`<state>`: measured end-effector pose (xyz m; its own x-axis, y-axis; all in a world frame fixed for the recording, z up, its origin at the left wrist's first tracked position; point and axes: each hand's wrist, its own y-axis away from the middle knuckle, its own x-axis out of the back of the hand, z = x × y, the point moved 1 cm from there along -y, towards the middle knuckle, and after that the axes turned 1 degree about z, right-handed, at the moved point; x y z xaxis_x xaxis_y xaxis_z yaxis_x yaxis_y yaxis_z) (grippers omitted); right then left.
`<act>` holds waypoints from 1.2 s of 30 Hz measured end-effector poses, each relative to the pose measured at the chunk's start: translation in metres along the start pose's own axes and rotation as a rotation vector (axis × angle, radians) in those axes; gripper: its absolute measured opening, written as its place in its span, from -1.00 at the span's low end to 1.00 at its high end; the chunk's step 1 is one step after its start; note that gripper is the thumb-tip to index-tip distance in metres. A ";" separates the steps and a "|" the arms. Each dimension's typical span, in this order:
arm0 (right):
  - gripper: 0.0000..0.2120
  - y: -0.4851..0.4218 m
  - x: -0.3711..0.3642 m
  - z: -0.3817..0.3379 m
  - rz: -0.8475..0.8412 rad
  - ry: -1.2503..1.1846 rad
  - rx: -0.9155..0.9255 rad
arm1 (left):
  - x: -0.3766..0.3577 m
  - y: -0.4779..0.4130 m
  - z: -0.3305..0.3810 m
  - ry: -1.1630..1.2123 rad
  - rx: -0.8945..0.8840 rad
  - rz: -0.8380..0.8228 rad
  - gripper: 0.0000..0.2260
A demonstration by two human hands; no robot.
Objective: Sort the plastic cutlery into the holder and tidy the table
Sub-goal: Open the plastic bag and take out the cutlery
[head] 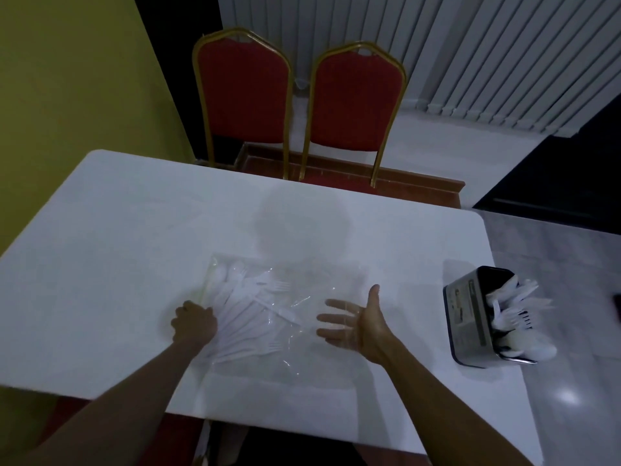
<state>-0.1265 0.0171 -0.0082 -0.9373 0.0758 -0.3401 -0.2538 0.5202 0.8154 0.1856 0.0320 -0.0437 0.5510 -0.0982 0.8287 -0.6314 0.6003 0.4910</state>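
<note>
White table [117, 247]: one holder [470, 314], two chairs [243, 92] [356, 99]; left fingers [201, 312] clutch bag [295, 351], right fingers [336, 306] spread

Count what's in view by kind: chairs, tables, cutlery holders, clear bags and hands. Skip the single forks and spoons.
red chairs: 2
white table: 1
cutlery holder: 1
clear bag: 1
hands, left hand and right hand: 2
Total: 7

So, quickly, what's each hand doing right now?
Left hand: curled, gripping the edge of the bag.
Right hand: open, fingers spread, holding nothing.
</note>
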 end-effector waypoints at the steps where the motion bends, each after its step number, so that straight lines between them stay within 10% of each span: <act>1: -0.05 -0.002 0.002 0.001 -0.001 -0.027 0.001 | 0.001 -0.001 -0.001 -0.017 -0.017 0.000 -0.58; 7: -0.85 -0.006 0.016 0.002 0.058 0.004 -0.060 | 0.019 -0.007 0.011 0.240 -0.219 -0.043 -0.79; 14: -0.41 -0.009 0.033 0.009 0.090 0.260 -0.255 | 0.036 0.013 0.054 0.536 -0.329 -0.267 -0.84; 20: -0.45 -0.019 0.021 0.013 -0.010 0.163 -0.195 | 0.049 0.041 0.080 0.781 -0.323 -0.456 -0.91; 30: -0.69 -0.023 -0.002 0.010 0.021 -0.002 -0.141 | 0.050 0.061 0.090 0.455 -0.396 -0.801 -0.78; 36: -0.33 -0.046 -0.005 0.013 0.079 0.038 -0.145 | 0.049 0.068 0.085 0.505 -0.424 -0.873 -0.74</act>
<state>-0.1071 0.0040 -0.0501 -0.9632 0.0781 -0.2571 -0.2087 0.3853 0.8989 0.1230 0.0005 0.0533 0.9391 -0.3435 -0.0130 0.2709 0.7162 0.6431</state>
